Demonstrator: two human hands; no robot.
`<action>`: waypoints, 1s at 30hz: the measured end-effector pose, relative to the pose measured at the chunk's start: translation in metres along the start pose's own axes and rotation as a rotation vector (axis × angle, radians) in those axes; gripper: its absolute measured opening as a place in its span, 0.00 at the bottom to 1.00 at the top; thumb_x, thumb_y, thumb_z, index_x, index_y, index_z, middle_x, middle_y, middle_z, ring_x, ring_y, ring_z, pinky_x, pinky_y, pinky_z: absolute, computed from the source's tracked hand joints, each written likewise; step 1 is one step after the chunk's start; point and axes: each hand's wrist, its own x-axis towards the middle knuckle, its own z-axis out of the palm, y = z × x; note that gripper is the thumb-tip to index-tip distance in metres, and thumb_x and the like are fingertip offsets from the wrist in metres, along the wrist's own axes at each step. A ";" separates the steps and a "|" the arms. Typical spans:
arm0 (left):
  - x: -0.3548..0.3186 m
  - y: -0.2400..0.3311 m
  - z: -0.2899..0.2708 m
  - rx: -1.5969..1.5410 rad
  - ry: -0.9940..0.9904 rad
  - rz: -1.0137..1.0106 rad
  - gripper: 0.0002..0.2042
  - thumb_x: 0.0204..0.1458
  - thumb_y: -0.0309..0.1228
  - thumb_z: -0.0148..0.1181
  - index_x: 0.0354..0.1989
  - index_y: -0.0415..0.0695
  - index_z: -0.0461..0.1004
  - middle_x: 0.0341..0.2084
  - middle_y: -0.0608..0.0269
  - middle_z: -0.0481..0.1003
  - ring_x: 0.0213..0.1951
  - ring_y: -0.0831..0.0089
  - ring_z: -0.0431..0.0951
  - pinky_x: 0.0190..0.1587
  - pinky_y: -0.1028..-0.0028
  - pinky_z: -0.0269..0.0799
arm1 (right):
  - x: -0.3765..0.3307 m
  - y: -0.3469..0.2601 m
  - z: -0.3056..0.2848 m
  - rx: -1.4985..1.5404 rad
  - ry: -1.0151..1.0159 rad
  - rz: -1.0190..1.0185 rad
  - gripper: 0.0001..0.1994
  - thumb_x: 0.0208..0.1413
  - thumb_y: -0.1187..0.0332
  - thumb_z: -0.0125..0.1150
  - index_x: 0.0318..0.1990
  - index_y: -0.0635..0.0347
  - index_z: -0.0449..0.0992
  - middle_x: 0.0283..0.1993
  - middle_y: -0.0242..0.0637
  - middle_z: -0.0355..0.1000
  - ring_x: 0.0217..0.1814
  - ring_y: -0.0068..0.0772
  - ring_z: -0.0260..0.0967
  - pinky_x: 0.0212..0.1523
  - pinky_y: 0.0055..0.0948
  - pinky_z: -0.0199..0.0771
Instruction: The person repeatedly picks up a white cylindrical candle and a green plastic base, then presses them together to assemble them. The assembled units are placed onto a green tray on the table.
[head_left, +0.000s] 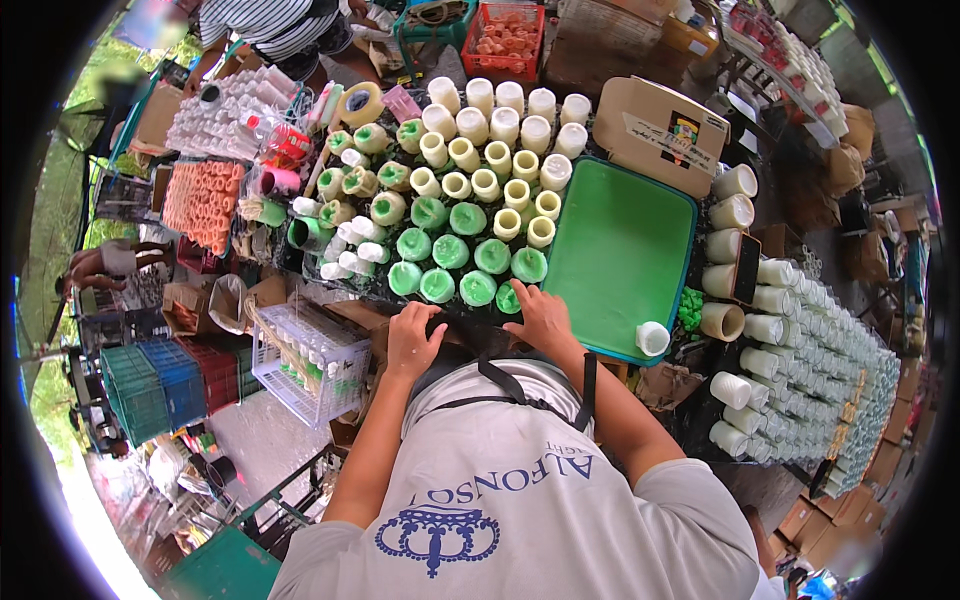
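The right hand [540, 315] lies flat with fingers spread at the near edge of the table, its fingertips touching a small green spool [509, 298] at the end of the front row; it grips nothing. The left hand [412, 340] rests just beside it at the same near edge, fingers loosely curled over the dark rim, holding nothing that shows; the nearest green spool [437, 286] stands just beyond its fingertips. Behind these the green spools [450, 250] stand upright in rows, and further back come cream spools [487, 184] and then taller white rolls [505, 125] toward the far edge. To the right of the spools lies a green tray [620, 250], with one white cup [652, 339] on its side at the near right corner. A cardboard box [660, 125] sits beyond the tray; white cups [735, 215] line the right side. Left of the person a white wire basket [310, 365] holds small bottles; an orange crate [505, 40] stands at the far end.
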 end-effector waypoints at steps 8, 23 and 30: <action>-0.024 -0.002 -0.015 -0.029 0.022 -0.169 0.11 0.56 0.30 0.70 0.46 0.44 0.79 0.37 0.62 0.77 0.36 0.61 0.79 0.44 0.59 0.70 | 0.018 0.004 0.025 -0.139 -0.076 0.061 0.47 0.49 0.41 0.78 0.73 0.49 0.63 0.47 0.42 0.81 0.46 0.49 0.83 0.46 0.49 0.78; -0.005 0.006 0.003 -0.096 -0.096 -0.065 0.09 0.58 0.27 0.66 0.45 0.42 0.80 0.36 0.61 0.78 0.30 0.62 0.77 0.39 0.61 0.69 | -0.003 0.011 0.010 0.122 0.155 0.164 0.41 0.49 0.47 0.76 0.69 0.48 0.67 0.47 0.47 0.79 0.41 0.54 0.83 0.41 0.52 0.80; 0.001 0.015 0.008 -0.181 -0.129 -0.057 0.07 0.61 0.24 0.63 0.46 0.37 0.79 0.35 0.55 0.77 0.29 0.63 0.78 0.35 0.65 0.75 | -0.046 0.095 -0.060 -0.031 0.319 0.404 0.37 0.47 0.43 0.76 0.60 0.52 0.72 0.43 0.46 0.83 0.41 0.53 0.84 0.43 0.50 0.82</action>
